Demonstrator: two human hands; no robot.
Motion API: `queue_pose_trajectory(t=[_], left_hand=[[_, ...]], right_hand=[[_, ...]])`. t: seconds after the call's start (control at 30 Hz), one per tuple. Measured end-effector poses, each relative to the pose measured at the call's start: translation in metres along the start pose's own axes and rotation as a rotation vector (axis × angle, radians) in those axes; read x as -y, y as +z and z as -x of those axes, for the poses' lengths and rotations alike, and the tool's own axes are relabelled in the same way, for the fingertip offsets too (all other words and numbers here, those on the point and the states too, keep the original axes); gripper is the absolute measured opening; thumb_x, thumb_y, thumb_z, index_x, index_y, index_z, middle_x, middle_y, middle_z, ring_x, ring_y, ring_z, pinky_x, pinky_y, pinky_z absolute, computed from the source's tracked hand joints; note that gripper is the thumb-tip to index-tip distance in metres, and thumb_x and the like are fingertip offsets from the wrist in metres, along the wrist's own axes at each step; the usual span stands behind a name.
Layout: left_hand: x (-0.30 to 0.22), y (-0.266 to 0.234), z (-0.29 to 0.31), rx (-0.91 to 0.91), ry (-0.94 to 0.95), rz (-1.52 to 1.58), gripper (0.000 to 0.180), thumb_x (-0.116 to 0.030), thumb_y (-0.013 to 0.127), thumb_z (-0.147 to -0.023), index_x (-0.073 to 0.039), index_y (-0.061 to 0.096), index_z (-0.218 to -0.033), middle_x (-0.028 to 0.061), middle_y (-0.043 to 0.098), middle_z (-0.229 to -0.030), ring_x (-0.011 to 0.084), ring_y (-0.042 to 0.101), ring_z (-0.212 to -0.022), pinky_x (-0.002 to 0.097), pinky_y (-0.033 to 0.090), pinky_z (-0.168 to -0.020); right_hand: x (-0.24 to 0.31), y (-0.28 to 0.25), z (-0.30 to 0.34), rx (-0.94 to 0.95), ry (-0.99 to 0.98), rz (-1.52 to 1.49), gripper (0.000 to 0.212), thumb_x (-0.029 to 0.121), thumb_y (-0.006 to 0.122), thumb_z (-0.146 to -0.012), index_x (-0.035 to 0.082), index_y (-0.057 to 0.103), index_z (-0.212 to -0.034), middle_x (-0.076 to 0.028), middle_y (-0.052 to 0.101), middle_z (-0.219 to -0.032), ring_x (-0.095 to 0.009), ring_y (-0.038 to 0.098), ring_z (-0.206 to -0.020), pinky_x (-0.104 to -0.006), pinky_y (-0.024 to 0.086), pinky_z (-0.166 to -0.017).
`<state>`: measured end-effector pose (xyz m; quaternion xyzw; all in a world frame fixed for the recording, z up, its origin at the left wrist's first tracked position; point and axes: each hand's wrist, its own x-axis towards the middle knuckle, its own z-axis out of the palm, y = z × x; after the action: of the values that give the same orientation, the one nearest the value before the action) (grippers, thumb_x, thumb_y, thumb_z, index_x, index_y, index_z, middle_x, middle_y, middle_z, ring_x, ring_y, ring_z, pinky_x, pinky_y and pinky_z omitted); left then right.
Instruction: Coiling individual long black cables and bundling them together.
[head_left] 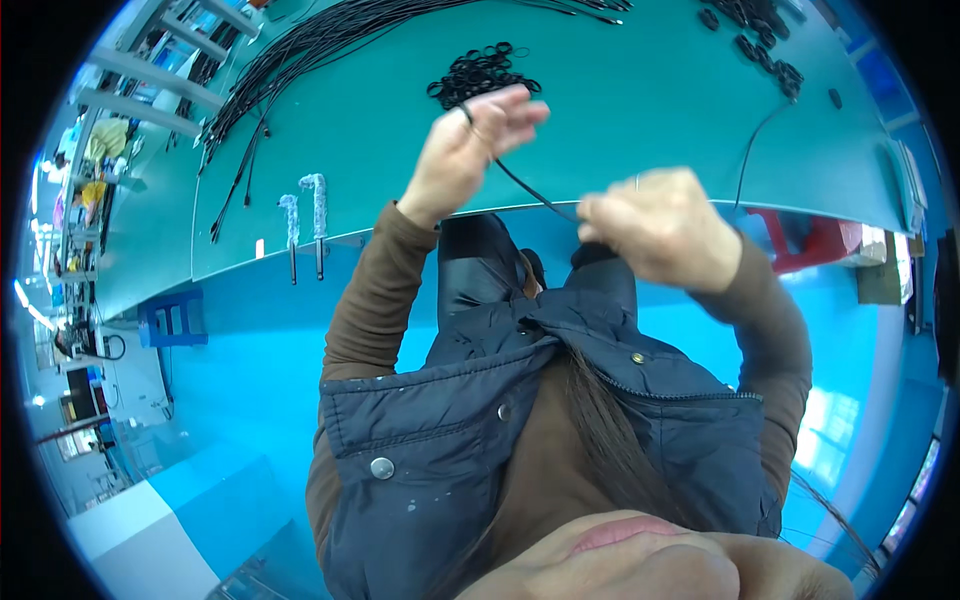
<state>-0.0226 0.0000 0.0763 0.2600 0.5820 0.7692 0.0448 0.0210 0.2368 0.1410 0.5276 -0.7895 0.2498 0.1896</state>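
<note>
A thin black cable (pixel 535 192) runs in a slack line between my two hands, above the table's near edge. Its upper end passes into my left hand (pixel 470 150), which is closed on it with the fingertips bunched and slightly blurred. Something dark loops by that thumb; I cannot make out whether it is part of the cable. My right hand (pixel 660 225) is a fist around the cable's lower end. Just beyond my left hand lies a heap of small black rings (pixel 478 75) on the green table (pixel 620 110).
A long bundle of black cables (pixel 300 60) curves across the table's far left. Two plastic-wrapped hooked rods (pixel 317 215) stick out over the near edge. Black coiled pieces (pixel 780 75) lie at the far right. A red stool (pixel 810 245) and a blue stool (pixel 175 320) stand below.
</note>
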Motion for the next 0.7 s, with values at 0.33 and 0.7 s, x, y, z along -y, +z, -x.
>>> queue_pose_trajectory(t=[0.33, 0.7], left_hand=[[-0.025, 0.033, 0.009, 0.580, -0.217, 0.727, 0.072, -0.048, 0.027, -0.101, 0.014, 0.025, -0.139, 0.0311, 0.055, -0.122, 0.0338, 0.070, -0.084, 0.0288, 0.060, -0.060], [0.006, 0.009, 0.002, 0.112, -0.060, -0.024, 0.059, -0.039, 0.035, -0.102, 0.006, 0.033, -0.140, 0.0279, 0.047, -0.134, 0.0371, 0.057, -0.115, 0.0420, 0.054, -0.091]], right_hand=[[-0.061, 0.049, -0.008, -0.047, 0.306, -0.444, 0.006, 0.010, 0.060, -0.088, 0.005, 0.062, -0.086, -0.004, 0.060, -0.065, -0.017, 0.044, -0.047, -0.0282, 0.037, -0.046], [-0.008, -0.004, -0.009, 0.063, 0.156, -0.063, 0.006, 0.005, 0.065, -0.082, 0.003, 0.060, -0.079, -0.008, 0.059, -0.066, -0.020, 0.051, -0.048, -0.0307, 0.041, -0.047]])
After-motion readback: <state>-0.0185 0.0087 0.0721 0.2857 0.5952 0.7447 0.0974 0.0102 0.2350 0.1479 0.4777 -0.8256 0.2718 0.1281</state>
